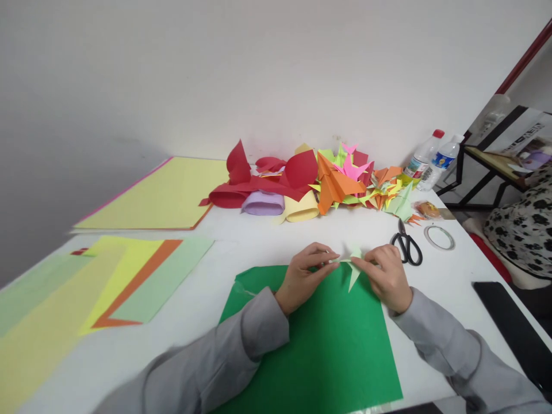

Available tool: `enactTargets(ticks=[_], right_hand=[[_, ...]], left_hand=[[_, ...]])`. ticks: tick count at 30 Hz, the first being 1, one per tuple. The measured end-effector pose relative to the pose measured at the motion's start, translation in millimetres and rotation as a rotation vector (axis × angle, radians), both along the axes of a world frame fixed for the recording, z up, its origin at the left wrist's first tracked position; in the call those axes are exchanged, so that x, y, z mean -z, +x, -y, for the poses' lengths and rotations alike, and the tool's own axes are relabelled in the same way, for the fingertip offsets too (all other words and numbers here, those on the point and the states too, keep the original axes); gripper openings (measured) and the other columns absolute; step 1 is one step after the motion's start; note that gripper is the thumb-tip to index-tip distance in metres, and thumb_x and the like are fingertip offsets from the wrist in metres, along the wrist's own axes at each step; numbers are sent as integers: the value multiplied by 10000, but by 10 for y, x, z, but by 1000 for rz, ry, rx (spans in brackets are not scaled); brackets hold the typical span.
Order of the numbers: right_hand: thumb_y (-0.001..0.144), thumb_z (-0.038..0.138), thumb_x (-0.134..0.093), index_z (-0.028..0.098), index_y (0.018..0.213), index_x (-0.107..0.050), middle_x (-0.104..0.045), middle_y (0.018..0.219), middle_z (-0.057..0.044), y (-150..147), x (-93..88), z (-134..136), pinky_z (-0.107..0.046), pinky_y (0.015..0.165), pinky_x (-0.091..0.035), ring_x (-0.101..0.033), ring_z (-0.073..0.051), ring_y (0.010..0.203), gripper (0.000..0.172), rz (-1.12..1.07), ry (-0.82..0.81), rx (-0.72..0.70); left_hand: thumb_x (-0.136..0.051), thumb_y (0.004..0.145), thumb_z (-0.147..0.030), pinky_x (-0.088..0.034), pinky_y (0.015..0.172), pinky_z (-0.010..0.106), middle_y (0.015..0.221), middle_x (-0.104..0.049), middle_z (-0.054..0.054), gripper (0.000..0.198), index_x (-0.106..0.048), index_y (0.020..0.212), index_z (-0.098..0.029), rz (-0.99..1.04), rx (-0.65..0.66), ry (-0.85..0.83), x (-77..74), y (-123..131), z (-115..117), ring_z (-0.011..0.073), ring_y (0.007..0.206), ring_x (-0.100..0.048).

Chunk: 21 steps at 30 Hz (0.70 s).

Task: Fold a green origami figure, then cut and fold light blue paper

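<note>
Between my two hands is a small pale green folded paper figure [355,275] with pointed ends. My left hand [304,273] pinches its left end between thumb and fingers. On the other side, my right hand [385,275] grips the figure near its middle, the index finger lying along it and the other fingers curled in. Both hands are above the far part of a large green sheet [328,351] on the white table. Black-handled scissors [407,247] lie just beyond my right hand.
Red paper shapes [267,187] and folded paper figures [338,181] are heaped by the wall. Coloured sheets [159,282] and a yellow board [159,195] lie left. At right are a tape roll [439,237], two bottles [440,164], a black strip [511,333] and a seated person [524,224].
</note>
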State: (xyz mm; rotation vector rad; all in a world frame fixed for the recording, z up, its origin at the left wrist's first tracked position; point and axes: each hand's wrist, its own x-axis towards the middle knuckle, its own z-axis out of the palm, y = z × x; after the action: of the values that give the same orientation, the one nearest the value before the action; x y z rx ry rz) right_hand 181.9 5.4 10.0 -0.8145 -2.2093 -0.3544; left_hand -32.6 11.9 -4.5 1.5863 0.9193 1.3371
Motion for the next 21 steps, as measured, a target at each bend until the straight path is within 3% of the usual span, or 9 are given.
enactTargets(ticks=[2,6,8,12,15,21], right_hand=[[906,62,-474,226,1111,-637,-591,770,-42,-1,-4,5,-348,697,-340,-484,-182,728,309,-4,2,-2],[899,76,-518,212,1143,-602,-615,771,-44,-19,16,4,-347,688,-362,-512,-185,718,292,-71,14,64],[886,95,-563,203,1116,-593,-626,758,-41,-50,33,12,-352,688,-379,-536,-186,704,256,-154,41,114],[871,118,-599,222,966,-586,-622,723,-24,-155,49,77,-354,676,-420,-570,-187,681,141,-379,23,155],[861,109,-605,228,899,-572,-608,706,-15,-236,43,142,-343,645,-429,-562,-182,664,129,-490,-10,148],[874,141,-583,225,839,-582,-603,689,-15,-336,26,181,-340,637,-415,-558,-187,668,91,-553,-58,213]], left_hand=[[-736,745,-249,-499,604,256,834,-654,58,145,-776,878,-211,37,2,-28,6,7,-8,151,724,-606],[-663,817,-331,-511,548,255,985,-641,33,328,-672,1136,-254,304,-105,-146,22,29,4,115,662,-592],[-672,806,-340,-531,566,272,942,-647,22,329,-664,1118,-234,408,-103,-225,26,60,33,136,691,-608],[-790,669,-276,-556,690,335,912,-709,61,271,-737,912,-169,441,105,-413,20,175,144,203,813,-644],[-809,608,-205,-546,731,371,938,-732,60,277,-764,881,-190,564,229,-553,12,274,231,239,873,-656],[-773,660,-155,-469,914,439,949,-742,94,301,-753,960,-173,771,352,-674,-19,414,288,274,1002,-651]])
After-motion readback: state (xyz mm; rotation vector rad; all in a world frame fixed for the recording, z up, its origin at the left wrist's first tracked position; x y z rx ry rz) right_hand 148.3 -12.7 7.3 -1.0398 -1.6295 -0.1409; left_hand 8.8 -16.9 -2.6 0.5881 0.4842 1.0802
